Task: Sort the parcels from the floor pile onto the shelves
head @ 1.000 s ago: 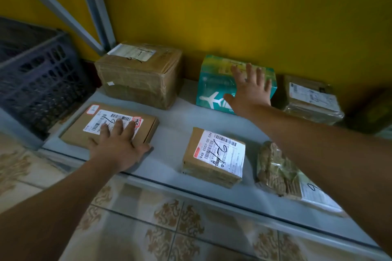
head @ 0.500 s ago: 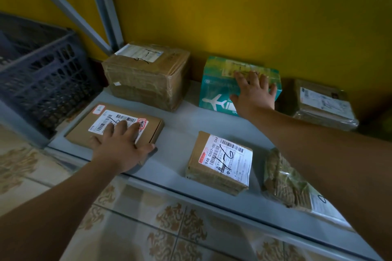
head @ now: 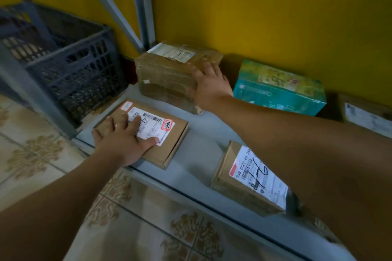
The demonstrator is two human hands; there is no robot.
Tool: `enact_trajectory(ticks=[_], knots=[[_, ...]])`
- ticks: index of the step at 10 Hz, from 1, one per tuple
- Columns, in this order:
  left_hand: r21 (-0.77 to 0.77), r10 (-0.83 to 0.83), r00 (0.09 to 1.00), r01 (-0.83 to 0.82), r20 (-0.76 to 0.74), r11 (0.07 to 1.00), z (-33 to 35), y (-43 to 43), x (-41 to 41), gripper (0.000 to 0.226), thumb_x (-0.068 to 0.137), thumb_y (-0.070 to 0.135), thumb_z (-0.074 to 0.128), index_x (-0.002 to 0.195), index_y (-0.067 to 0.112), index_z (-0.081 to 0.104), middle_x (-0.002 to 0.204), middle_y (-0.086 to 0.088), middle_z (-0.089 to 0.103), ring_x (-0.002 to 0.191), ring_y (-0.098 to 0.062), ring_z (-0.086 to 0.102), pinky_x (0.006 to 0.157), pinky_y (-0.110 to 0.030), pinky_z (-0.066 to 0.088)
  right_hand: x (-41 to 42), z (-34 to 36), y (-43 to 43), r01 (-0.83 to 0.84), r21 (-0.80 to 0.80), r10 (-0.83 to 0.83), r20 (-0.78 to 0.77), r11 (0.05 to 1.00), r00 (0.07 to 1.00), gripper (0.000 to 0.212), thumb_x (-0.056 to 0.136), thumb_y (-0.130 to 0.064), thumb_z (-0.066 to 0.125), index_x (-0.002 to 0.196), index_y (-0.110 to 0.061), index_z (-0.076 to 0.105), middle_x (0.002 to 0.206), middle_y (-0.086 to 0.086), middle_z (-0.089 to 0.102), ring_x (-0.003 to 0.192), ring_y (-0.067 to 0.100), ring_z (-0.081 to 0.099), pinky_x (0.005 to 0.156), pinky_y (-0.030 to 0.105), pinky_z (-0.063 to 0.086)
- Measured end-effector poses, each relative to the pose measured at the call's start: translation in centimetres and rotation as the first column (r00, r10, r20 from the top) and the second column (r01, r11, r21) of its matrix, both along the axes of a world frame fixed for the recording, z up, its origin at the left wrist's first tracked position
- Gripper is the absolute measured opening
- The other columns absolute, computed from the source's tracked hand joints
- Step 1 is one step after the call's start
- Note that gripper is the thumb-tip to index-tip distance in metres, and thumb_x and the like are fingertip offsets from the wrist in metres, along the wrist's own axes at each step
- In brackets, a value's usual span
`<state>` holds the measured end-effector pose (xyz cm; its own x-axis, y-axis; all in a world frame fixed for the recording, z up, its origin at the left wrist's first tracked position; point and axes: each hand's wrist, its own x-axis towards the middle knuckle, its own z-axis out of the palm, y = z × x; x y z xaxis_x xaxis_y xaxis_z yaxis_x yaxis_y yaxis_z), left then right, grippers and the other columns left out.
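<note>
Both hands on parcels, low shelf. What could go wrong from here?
The flat parcel under the left hand sits at the shelf's front edge; a pull could drop it onto the tiles.
The right hand touches only the taped carton's right end; a one-handed lift may slip.
The right forearm crosses the small labelled box; it might get knocked.
</note>
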<state>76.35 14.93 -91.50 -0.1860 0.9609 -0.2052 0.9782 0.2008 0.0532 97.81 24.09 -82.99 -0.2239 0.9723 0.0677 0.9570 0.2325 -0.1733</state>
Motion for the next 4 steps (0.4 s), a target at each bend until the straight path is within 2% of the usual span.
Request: enact_trajectory(ticks=[2,3,4], knots=[[-0.036,0.005,1.0,-0.004,0.024,0.999,0.5,0.0,-0.1,0.092,0.079,0.085,0.028,0.153,0.038,0.001,0.163,-0.002,-0.009,0.148,-0.034,-0.009,0.115,-0.063,0.001,-1.1,-0.5,1.5,0.072,0.049,-0.073,0.025,0.996,0.997,0.05,0.1,-0.039,0.044,0.148,-0.026,0.039,0.157,0.01,0.029,0.147,0.033,0.018,0.112,0.049,0.03],[-0.023,-0.013,0.999,0.014,0.045,1.0,1.4,-0.4,-0.3,0.093,0.079,0.084,0.032,0.154,0.037,0.003,0.163,-0.001,-0.009,0.149,-0.031,-0.009,0.115,-0.062,0.001,-0.9,-0.3,1.2,0.068,0.035,-0.069,0.047,0.997,0.996,0.054,0.101,-0.043,0.042,0.152,-0.027,0.032,0.16,0.01,0.024,0.149,0.033,0.015,0.115,0.05,0.027],[-0.034,0.001,0.988,0.004,0.156,0.999,2.8,-0.5,-1.6,0.101,0.071,0.092,0.028,0.153,0.037,0.007,0.164,0.002,-0.001,0.15,-0.027,-0.002,0.117,-0.062,0.003,-0.8,1.2,0.4,0.082,-0.032,-0.079,0.089,0.996,0.993,0.061,0.101,-0.047,0.04,0.156,-0.025,0.022,0.163,0.011,0.015,0.151,0.032,0.01,0.118,0.05,0.021]])
